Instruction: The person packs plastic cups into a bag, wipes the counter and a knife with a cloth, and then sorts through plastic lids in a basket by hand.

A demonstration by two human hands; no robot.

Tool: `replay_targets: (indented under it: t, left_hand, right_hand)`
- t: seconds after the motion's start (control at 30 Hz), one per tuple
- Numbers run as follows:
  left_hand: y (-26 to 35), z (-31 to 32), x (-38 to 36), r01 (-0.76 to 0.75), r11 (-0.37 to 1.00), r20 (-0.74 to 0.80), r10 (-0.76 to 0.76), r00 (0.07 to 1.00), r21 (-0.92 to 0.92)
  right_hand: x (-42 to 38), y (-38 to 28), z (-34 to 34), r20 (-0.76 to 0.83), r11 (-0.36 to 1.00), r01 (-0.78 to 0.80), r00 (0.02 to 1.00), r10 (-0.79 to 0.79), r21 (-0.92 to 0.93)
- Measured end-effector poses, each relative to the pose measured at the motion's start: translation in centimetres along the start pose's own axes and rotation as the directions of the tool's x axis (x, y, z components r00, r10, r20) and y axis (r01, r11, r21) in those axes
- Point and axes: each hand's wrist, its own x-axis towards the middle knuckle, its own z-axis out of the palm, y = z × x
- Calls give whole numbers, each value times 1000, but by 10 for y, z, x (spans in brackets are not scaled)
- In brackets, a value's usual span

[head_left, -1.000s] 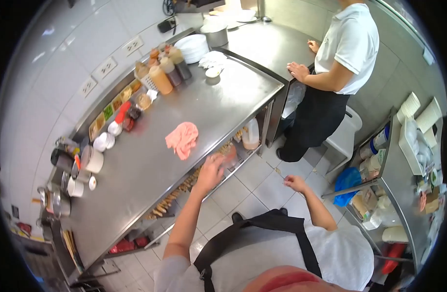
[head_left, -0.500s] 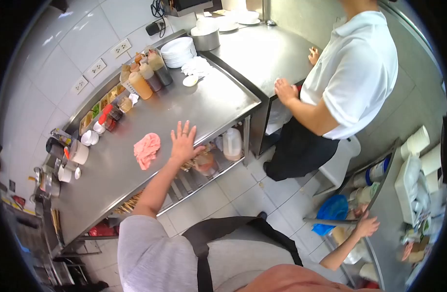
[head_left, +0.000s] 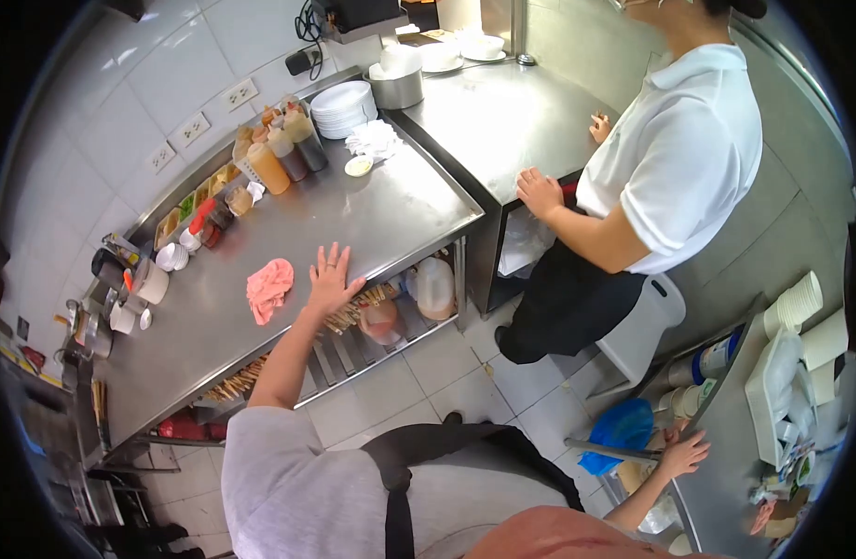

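Two bare hands reach to opposite sides of a narrow kitchen as I watch through the head camera. My left hand (head_left: 330,284) spreads its released fingers, palm down, at the near edge of the steel counter (head_left: 381,214); I cannot tell whether the palm presses on the metal. The crumpled pink cloth (head_left: 270,290) lies on the counter just left of that hand, apart from it. My right hand (head_left: 681,456), fingers released and extended, is at the edge of the right-hand steel table (head_left: 717,410), near a blue plastic bag (head_left: 622,434). Squeeze bottles (head_left: 283,154) and stacked white plates (head_left: 344,110) line the counter's far side, while wooden sticks (head_left: 237,380) and a plastic jug (head_left: 435,289) sit below. At far right, a co-worker (head_left: 689,149) in a white shirt stands beside a white stool (head_left: 637,331).
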Motion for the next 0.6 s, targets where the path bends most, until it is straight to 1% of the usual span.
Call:
replay_targets:
  t: [0.07,0.17,0.23,0.27,0.33,0.37,0.43,0.47,0.53,0.6]
  left_hand:
    - [-2,1,6,-8,1000,-3,8,1000,-13]
    - [1,3,2,12,999,-1,-12,1000,-38]
    - [2,-1,1,-27,1000,-36,27,999,2]
    - [2,-3,2,-17,1000,-31,17,999,-1]
    - [6,-5,1,-66,996,-29,68,997,54]
    - [8,-5,0,-58,998,-20,59,998,34]
    - [18,-15,0,-24,996,-36,28,999,91]
    - [19,-16,2,-12,997,-21,14,1000,78]
    - [19,-18,-2,-35,996,-137,46,989,82]
    - [18,-23,-8,-11,996,-157,24,987,84]
  right_hand:
    - [3,0,8,-95,991,-23,995,36,133]
    - [7,1,6,-61,994,-28,998,34,105]
    - [5,1,2,-63,993,-19,998,27,120]
    - [5,-1,-1,-68,990,-18,997,28,142]
    - [6,-2,-3,-58,990,-12,998,20,138]
    - [8,1,-2,-43,991,-21,999,27,135]
    - [11,7,9,-66,993,-15,998,23,115]
    - [14,6,14,-72,993,-8,997,17,116]
    - [12,3,2,-93,998,15,996,-9,56]
    - [5,-9,-17,-1,996,-50,999,50,72]
